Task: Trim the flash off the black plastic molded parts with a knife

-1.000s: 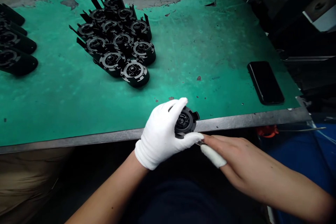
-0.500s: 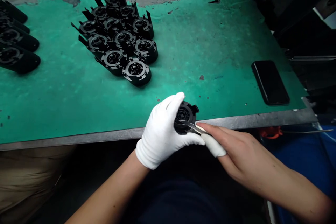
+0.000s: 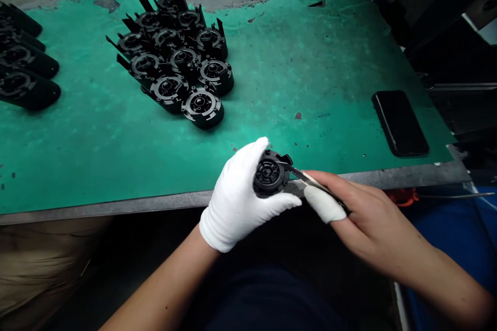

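My left hand (image 3: 236,194), in a white glove, is wrapped around a round black plastic part (image 3: 267,173) at the table's front edge. Ribs and holes show on the part's upward face, and its left side is hidden by my fingers. A slim, knife-like metal tool (image 3: 301,174) is pinched in my right hand (image 3: 349,201), which is bare except for a white cover on the thumb. The tool's thin tip lies at the upper right rim of the part. How much of the tip touches the rim I cannot tell.
Several similar black housings (image 3: 202,106) stand grouped on the green table (image 3: 97,155), some with upright tabs. More black cylindrical parts (image 3: 31,88) lie at the far left. A black phone (image 3: 402,123) rests at the right. A blue container (image 3: 446,248) is below the right edge.
My right hand has drawn slightly right, and the tool tip has gone from the part's middle to its upper right rim. The part has tilted a little within my left hand.
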